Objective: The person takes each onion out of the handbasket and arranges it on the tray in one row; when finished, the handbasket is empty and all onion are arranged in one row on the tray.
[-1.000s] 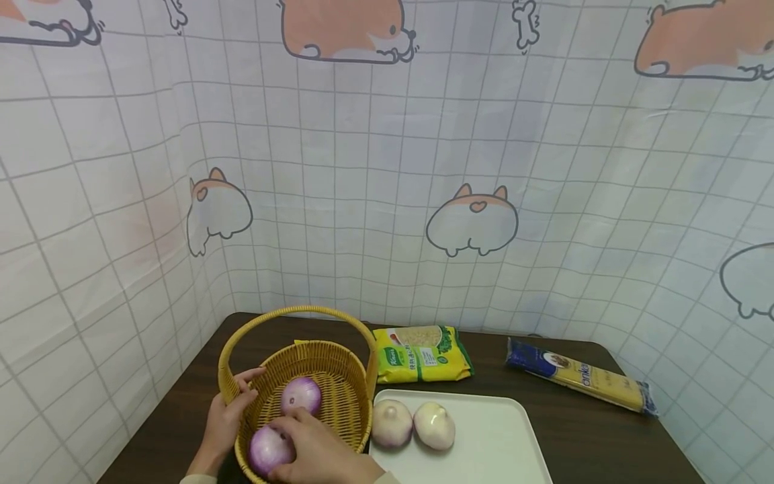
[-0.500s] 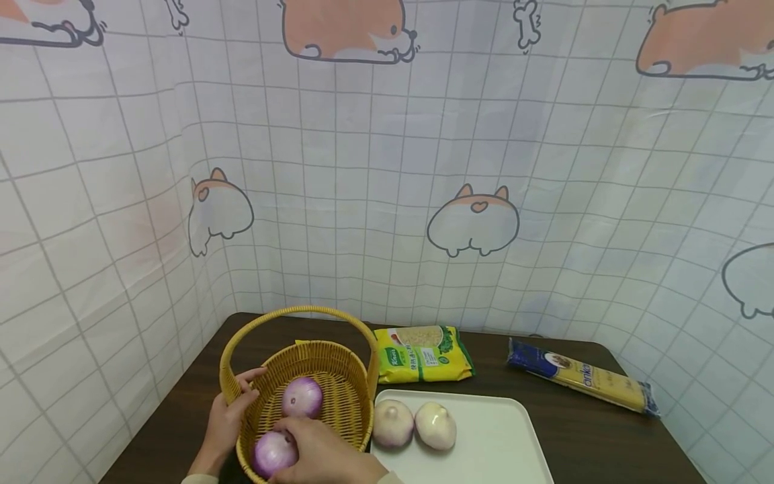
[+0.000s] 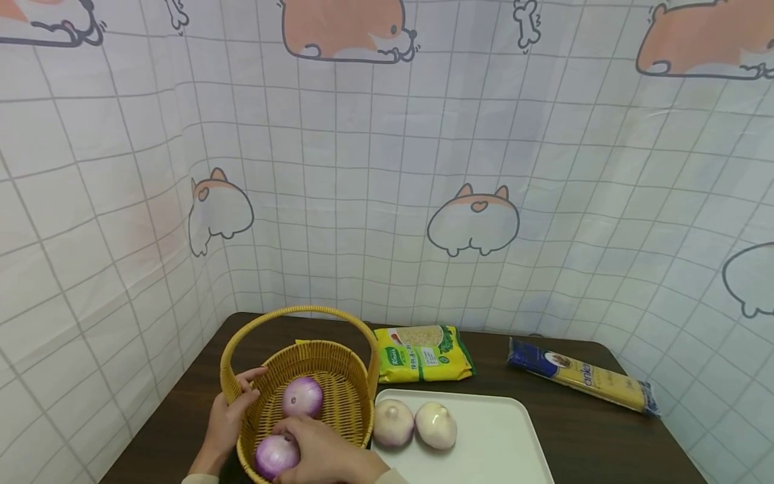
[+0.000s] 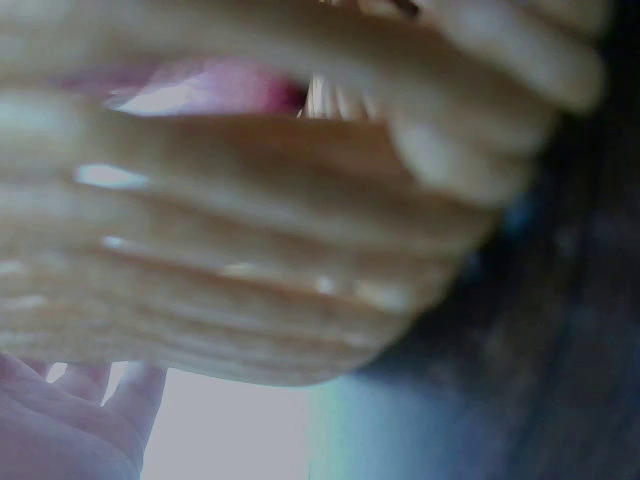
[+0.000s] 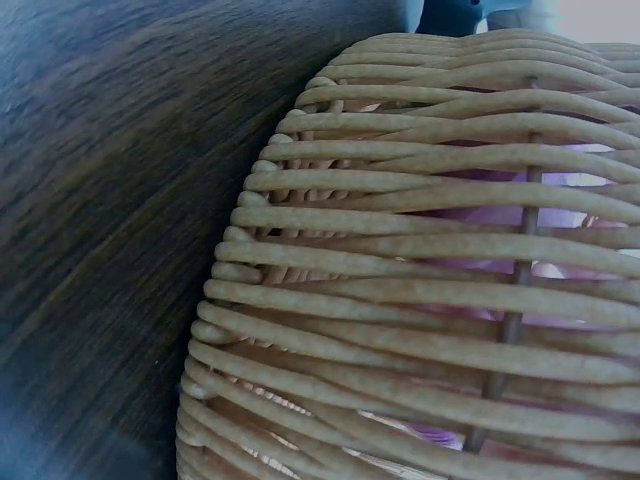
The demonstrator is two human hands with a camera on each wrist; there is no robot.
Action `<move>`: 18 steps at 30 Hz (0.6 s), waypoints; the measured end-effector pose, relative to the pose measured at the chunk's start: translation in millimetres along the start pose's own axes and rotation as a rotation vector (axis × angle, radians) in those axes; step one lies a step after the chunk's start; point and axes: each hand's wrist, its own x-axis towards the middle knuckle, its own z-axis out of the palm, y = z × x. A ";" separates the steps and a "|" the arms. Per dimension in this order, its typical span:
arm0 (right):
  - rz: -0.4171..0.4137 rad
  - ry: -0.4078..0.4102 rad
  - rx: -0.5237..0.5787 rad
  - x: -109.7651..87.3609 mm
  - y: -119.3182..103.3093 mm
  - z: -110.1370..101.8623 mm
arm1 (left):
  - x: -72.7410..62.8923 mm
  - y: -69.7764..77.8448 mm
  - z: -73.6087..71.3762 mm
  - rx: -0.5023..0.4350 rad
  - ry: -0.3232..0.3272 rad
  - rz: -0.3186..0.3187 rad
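A yellow-brown wicker basket (image 3: pixel 347 383) with a tall arched handle stands at the table's left front in the head view. My left hand (image 3: pixel 225 420) grips its left rim by the foot of the handle, fingers reaching over the edge. Inside lie two purple onions. My right hand (image 3: pixel 320 447) reaches in and holds the nearer onion (image 3: pixel 275 457), thumb and fingers around its right side. The farther onion (image 3: pixel 303 396) rests just beyond the fingertips. Both wrist views are mostly filled by the basket's weave (image 5: pixel 400 250), with purple showing through its gaps.
Right of the basket, a white tray (image 3: pixel 490 437) bears two pale bulbs, one left (image 3: pixel 393 423) and one right (image 3: pixel 436 426). Behind it lies a yellow Knorr packet (image 3: pixel 423 354). A blue-and-yellow pasta packet (image 3: pixel 580 376) lies farther right. A grid-patterned curtain (image 3: pixel 381 168) hangs behind the table.
My right hand and the nearer onion have shifted slightly right and toward me inside the basket. The left hand keeps its place on the rim.
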 end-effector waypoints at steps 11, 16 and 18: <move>0.114 -0.026 0.036 3.0 -0.1 0.3 | -0.7 -2.3 -1.3 -0.001 0.008 0.006; 0.174 -0.003 -0.007 0.3 -0.6 -0.2 | -0.2 -1.3 -0.7 0.004 0.003 0.010; 0.181 0.014 -0.016 -0.8 -1.1 -0.5 | 0.1 -1.1 -0.4 0.004 0.002 0.013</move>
